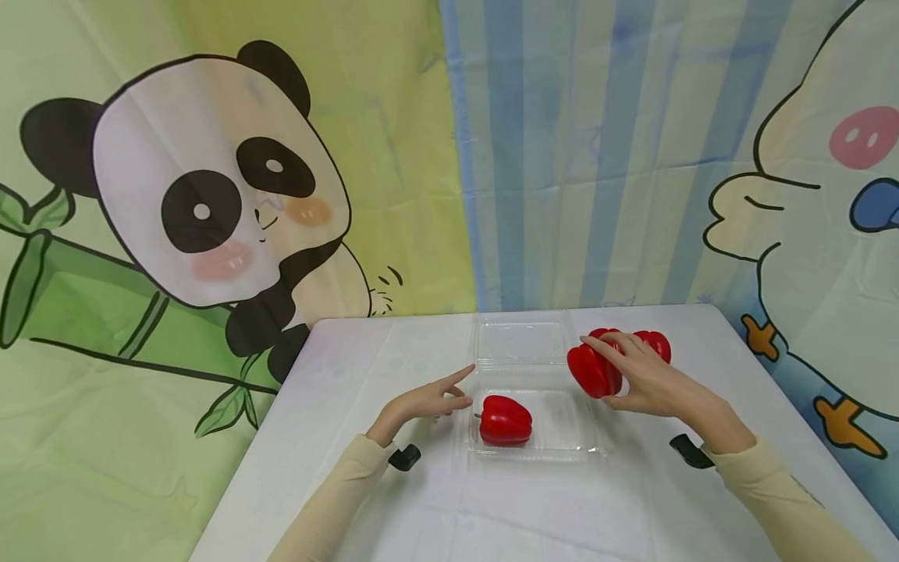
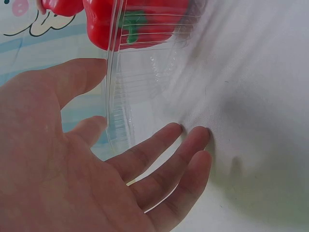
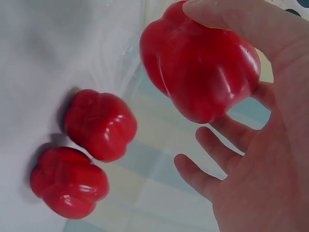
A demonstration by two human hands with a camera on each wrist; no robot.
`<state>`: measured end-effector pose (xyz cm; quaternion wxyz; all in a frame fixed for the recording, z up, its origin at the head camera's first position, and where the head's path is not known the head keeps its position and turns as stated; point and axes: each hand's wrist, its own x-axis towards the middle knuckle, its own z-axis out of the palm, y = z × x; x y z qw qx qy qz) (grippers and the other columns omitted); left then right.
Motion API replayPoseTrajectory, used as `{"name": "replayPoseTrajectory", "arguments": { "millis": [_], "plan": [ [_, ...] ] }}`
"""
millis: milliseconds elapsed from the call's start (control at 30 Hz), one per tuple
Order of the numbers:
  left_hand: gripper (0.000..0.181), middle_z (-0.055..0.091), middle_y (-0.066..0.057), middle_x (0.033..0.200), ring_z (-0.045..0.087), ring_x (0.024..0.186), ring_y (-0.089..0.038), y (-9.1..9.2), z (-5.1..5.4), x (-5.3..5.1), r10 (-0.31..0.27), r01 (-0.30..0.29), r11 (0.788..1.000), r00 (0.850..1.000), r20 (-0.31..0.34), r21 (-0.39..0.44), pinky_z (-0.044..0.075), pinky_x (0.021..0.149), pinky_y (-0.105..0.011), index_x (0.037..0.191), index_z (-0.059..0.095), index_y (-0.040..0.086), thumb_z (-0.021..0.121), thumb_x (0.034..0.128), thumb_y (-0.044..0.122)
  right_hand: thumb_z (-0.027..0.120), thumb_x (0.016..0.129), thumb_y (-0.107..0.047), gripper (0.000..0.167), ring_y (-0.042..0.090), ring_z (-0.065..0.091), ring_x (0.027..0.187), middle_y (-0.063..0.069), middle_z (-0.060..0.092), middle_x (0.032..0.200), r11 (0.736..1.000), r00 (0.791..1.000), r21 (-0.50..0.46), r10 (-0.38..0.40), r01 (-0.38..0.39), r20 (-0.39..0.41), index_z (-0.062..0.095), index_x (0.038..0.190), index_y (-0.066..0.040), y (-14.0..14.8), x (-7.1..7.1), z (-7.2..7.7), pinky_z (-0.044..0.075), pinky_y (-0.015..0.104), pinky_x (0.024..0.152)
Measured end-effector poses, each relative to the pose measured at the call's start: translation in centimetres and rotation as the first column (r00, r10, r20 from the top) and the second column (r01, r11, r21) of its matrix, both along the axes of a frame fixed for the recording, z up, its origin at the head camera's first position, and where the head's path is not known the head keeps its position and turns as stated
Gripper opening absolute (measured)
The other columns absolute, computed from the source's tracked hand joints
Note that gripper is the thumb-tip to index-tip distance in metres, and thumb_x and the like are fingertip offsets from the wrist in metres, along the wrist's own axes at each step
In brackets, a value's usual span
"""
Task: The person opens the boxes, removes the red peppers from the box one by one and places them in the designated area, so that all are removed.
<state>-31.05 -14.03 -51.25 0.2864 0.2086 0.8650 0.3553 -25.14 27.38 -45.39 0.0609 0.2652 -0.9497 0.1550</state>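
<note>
In the head view my right hand (image 1: 649, 378) holds a red bell pepper (image 1: 593, 372) between thumb and fingers, just right of a clear plastic clamshell box (image 1: 562, 421). The right wrist view shows the held pepper (image 3: 203, 67) with two more red peppers (image 3: 100, 124) lying beyond it, partly hidden by the hand in the head view. Another red bell pepper (image 1: 506, 421) lies on its side in the box, its green stem (image 2: 133, 26) towards the left. My left hand (image 1: 424, 398) is at the box's left edge, fingers spread and holding nothing.
The box's lid (image 1: 523, 343) lies folded open towards the back of the white table (image 1: 393, 507). Behind the table hangs a printed curtain (image 1: 534, 156) with a panda and stripes. Black straps or cameras (image 1: 405, 458) sit at both wrists.
</note>
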Motion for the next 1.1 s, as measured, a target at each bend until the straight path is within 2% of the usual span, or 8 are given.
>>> {"name": "replayPoseTrajectory", "arguments": {
  "millis": [267,567,967,1100],
  "plan": [
    [0.073,0.053,-0.016,0.145,0.067,0.103,-0.026,-0.1,-0.2,-0.1,-0.001,0.001,1.0,1.0,0.003,0.004,0.054,0.079,-0.04,0.161,0.016,0.038,0.057,0.101,0.042,0.096,0.062,-0.026,0.112,0.035,0.041,0.13,0.015,0.047,0.141,1.0,1.0,-0.018,0.005,-0.006,-0.017,0.035,0.155,-0.018,1.0,0.2,-0.7,0.055,0.059,0.088],
    [0.073,0.052,-0.017,0.145,0.067,0.104,-0.028,-0.1,0.1,0.1,-0.002,0.002,1.0,1.0,0.004,0.009,0.054,0.08,-0.041,0.161,0.016,0.037,0.057,0.101,0.04,0.095,0.063,-0.021,0.11,0.043,0.038,0.13,0.022,0.044,0.143,0.999,1.0,-0.03,-0.021,0.021,0.004,0.034,0.154,-0.014,1.9,0.8,-1.2,0.058,0.056,0.082],
    [0.073,0.053,-0.017,0.145,0.067,0.103,-0.027,-0.1,0.1,0.1,-0.008,0.008,1.0,1.0,-0.002,0.01,0.054,0.078,-0.041,0.161,0.016,0.037,0.057,0.1008,0.041,0.095,0.063,-0.02,0.107,0.042,0.039,0.127,0.022,0.046,0.138,0.999,0.999,-0.026,-0.035,0.035,-0.005,0.037,0.152,-0.011,2.5,0.9,-2.2,0.058,0.055,0.081],
    [0.073,0.053,-0.017,0.145,0.065,0.104,-0.026,-0.1,0.2,0.1,-0.009,0.009,1.0,1.0,-0.001,0.011,0.054,0.078,-0.041,0.161,0.015,0.036,0.057,0.1012,0.04,0.095,0.063,-0.021,0.108,0.042,0.04,0.125,0.022,0.047,0.136,0.999,0.999,-0.022,-0.042,0.042,-0.004,0.036,0.153,-0.013,2.6,0.9,-2.5,0.058,0.055,0.081]
  ]
}}
